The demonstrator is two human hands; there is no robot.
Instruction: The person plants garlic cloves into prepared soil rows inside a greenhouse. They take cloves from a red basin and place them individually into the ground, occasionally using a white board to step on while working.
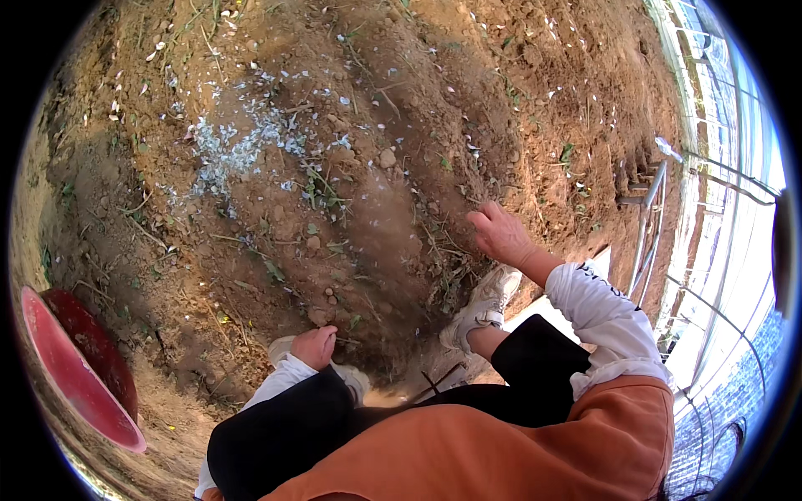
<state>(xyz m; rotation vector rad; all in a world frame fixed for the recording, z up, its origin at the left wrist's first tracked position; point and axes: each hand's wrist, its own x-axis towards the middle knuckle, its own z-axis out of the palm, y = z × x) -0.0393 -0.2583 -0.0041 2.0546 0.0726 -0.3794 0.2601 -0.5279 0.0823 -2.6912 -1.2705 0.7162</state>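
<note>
My right hand [501,235] hovers over or touches loose brown soil [388,263], just beyond my right shoe [479,307]. Its fingers are curled together, and anything between the fingertips is too small to make out. My left hand [316,346] is curled up beside my left knee, above the left shoe [352,379]; the inside of the palm is hidden. Pale pieces that look like garlic cloves [473,150] are strewn over the ground. Farther out lies a patch of whitish papery flakes [241,150].
A red basin [81,376] stands tilted in view at the left. On the right, a metal-framed tool with tines [651,200] rests by the plastic sheeting [733,206]. Uprooted weeds [322,191], dry stalks and clods [387,158] dot the furrowed soil.
</note>
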